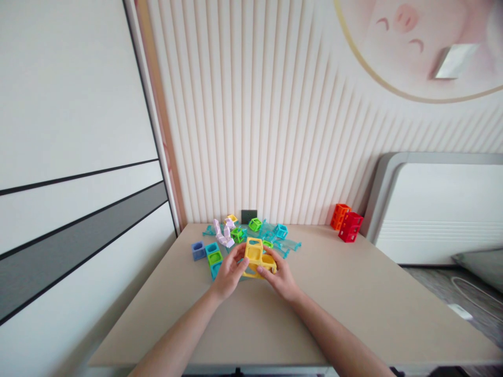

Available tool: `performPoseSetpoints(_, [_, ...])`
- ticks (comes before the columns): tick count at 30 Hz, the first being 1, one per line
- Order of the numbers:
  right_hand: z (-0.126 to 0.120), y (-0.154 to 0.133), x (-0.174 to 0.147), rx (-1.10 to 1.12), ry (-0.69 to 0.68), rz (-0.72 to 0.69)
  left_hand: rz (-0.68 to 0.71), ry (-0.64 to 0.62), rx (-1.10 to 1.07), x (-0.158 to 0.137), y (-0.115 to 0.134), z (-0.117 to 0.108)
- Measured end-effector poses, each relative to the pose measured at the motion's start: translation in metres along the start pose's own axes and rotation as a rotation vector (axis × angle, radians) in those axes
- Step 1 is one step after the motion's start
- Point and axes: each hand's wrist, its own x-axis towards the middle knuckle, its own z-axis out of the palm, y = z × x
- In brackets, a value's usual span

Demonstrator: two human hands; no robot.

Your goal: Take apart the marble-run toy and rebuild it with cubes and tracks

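Between my two hands is a group of yellow building blocks, open-framed cubes joined in an L shape. My left hand grips its left side, thumb toward me. On the lower right, my right hand has its fingers wrapped round the same blocks, its thumb on the front. Just left of my left hand lie joined blue and green blocks, with a bluish-purple block at their upper left. My hands partly hide the pieces behind them.
Behind my hands are translucent teal pieces, a light purple chain of blocks, a green block and a blue block. Stacked red blocks and orange blocks stand at the table's back right. A ribbed wall rises behind.
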Motion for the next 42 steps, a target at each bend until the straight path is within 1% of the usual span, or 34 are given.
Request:
performPoseSetpoints(2, [0.000,0.001,0.001,-0.020,-0.001,-0.024,0.000,-0.022,-0.034,0.000,-0.002,0.001])
performPoseSetpoints(4, [0.000,0.001,0.001,-0.058,-0.005,-0.064,-0.014,-0.075,-0.078,0.001,-0.004,0.002])
performPoseSetpoints(7, [0.000,0.001,0.001,-0.157,-0.005,-0.143,-0.046,-0.127,-0.098,0.000,-0.008,0.003])
performPoseSetpoints(9, [-0.001,0.000,-0.001,-0.214,-0.010,-0.188,-0.056,-0.096,-0.072,0.000,-0.007,0.003])
performPoseSetpoints(11, [-0.003,-0.002,-0.003,-0.245,-0.025,-0.241,-0.060,-0.039,-0.045,-0.001,-0.004,0.004])
performPoseSetpoints(13, [-0.007,-0.006,-0.001,-0.249,0.002,-0.301,-0.060,0.014,-0.046,-0.002,0.001,0.004])
performPoseSetpoints(15, [-0.011,-0.012,0.011,-0.254,0.118,-0.331,-0.068,0.066,-0.078,-0.002,0.003,0.004])
performPoseSetpoints(16, [-0.013,-0.016,0.021,-0.287,0.189,-0.321,-0.074,0.099,-0.098,-0.002,0.003,0.004])
performPoseSetpoints(17, [-0.014,-0.019,0.036,-0.367,0.234,-0.300,-0.085,0.139,-0.117,-0.002,0.002,0.003])
performPoseSetpoints(18, [-0.014,-0.021,0.053,-0.478,0.249,-0.271,-0.097,0.182,-0.135,-0.002,0.001,0.003])
performPoseSetpoints(19, [-0.012,-0.023,0.072,-0.648,0.189,-0.240,-0.109,0.225,-0.151,-0.003,-0.002,0.002])
performPoseSetpoints(20, [-0.010,-0.024,0.093,-0.848,0.068,-0.229,-0.121,0.261,-0.166,-0.003,-0.004,0.002])
performPoseSetpoints(22, [0.000,-0.021,0.136,-0.951,-0.072,-0.258,-0.147,0.301,-0.199,-0.005,-0.009,0.002])
performPoseSetpoints(24, [0.015,-0.013,0.174,-1.030,-0.199,-0.296,-0.170,0.303,-0.229,-0.006,-0.011,0.004])
performPoseSetpoints(26, [0.031,-0.002,0.204,-1.103,-0.330,-0.342,-0.183,0.302,-0.241,-0.007,-0.012,0.005])
performPoseSetpoints(28, [0.045,0.009,0.225,-1.155,-0.449,-0.395,-0.179,0.302,-0.215,-0.008,-0.012,0.006])
performPoseSetpoints(30, [0.055,0.020,0.240,-1.187,-0.536,-0.442,-0.162,0.279,-0.163,-0.008,-0.013,0.004])
performPoseSetpoints(33, [0.064,0.034,0.253,-1.219,-0.606,-0.473,-0.165,0.208,-0.097,-0.009,-0.013,0.001])
performPoseSetpoints(35, [0.066,0.043,0.258,-1.234,-0.634,-0.473,-0.182,0.172,-0.085,-0.010,-0.013,0.001])
performPoseSetpoints(38, [0.065,0.054,0.263,-1.251,-0.660,-0.464,-0.211,0.153,-0.114,-0.010,-0.011,0.003])
performPoseSetpoints(42, [0.062,0.057,0.266,-1.275,-0.675,-0.449,-0.243,0.139,-0.135,-0.009,-0.006,0.007])
